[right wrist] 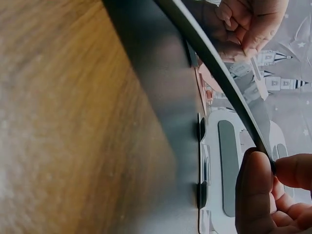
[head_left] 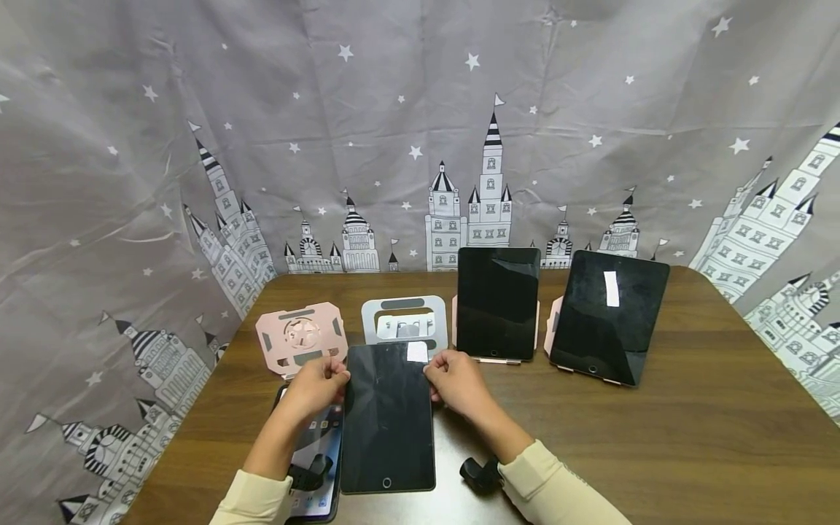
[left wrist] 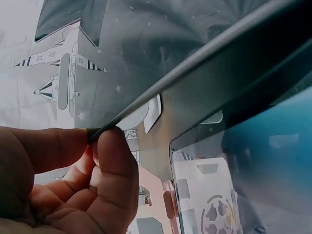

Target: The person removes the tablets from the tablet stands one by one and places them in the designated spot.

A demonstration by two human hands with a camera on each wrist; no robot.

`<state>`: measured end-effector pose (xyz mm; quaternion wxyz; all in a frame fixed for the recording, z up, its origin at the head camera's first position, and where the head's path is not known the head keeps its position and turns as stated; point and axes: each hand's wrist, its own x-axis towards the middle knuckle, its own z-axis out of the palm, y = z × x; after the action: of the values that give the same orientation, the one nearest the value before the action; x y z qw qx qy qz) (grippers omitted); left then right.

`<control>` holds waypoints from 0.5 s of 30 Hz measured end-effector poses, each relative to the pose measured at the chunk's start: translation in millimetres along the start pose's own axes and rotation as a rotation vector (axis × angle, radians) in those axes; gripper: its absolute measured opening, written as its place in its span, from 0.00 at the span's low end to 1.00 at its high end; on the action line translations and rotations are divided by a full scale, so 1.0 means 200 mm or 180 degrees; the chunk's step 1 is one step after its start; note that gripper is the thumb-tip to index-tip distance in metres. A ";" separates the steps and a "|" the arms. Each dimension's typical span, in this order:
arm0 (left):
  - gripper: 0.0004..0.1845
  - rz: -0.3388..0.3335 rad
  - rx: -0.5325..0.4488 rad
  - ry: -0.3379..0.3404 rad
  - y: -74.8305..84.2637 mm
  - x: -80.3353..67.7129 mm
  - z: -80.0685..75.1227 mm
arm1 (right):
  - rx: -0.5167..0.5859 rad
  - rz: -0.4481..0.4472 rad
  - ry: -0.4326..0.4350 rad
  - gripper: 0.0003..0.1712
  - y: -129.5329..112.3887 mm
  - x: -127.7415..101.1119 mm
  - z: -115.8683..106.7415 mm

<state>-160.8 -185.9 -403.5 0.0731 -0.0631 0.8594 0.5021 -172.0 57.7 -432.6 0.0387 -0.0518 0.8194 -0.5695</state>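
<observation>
A black tablet (head_left: 387,423) with a home button at its lower edge is pinched between both hands. My left hand (head_left: 319,386) grips its upper left edge with thumb and fingers, and my right hand (head_left: 459,379) pinches the upper right edge. In the left wrist view the tablet's thin edge (left wrist: 195,63) runs diagonally from the fingertips, raised over the table. Behind its top edge stands a silver tablet stand (head_left: 403,306), its lower part hidden by the tablet. The right wrist view shows that stand's padded plate (right wrist: 227,165) close to the right fingers.
Left of the silver stand is a pink stand (head_left: 302,332). Another tablet (head_left: 321,467) with a lit screen lies flat under the left forearm. To the right, two dark tablets, one upright (head_left: 499,302) and one angled (head_left: 610,321), rest on pink stands. A patterned curtain (head_left: 420,131) hangs behind.
</observation>
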 end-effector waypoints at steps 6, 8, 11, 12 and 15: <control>0.05 0.0042 0.0214 -0.0106 -0.03 0.00 -0.01 | -0.0006 -0.0025 -0.0116 0.09 0.02 -0.01 0.00; 0.05 0.0041 0.0327 -0.0130 -0.03 -0.01 -0.01 | 0.0029 -0.0049 -0.0177 0.09 0.02 -0.01 0.01; 0.06 0.0013 0.0485 -0.0165 -0.03 -0.02 -0.01 | 0.0105 -0.0056 -0.0266 0.09 0.03 -0.02 0.01; 0.06 0.0015 0.0536 -0.0183 -0.03 -0.02 -0.01 | 0.0136 -0.0054 -0.0298 0.10 0.03 -0.02 0.01; 0.06 -0.0001 0.0664 -0.0205 -0.03 -0.04 -0.01 | 0.0217 -0.0046 -0.0362 0.11 0.04 -0.03 0.02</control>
<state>-152.3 -190.0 -407.2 0.1069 -0.0392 0.9042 0.4116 -165.9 58.2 -441.5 0.0828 -0.0887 0.7957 -0.5934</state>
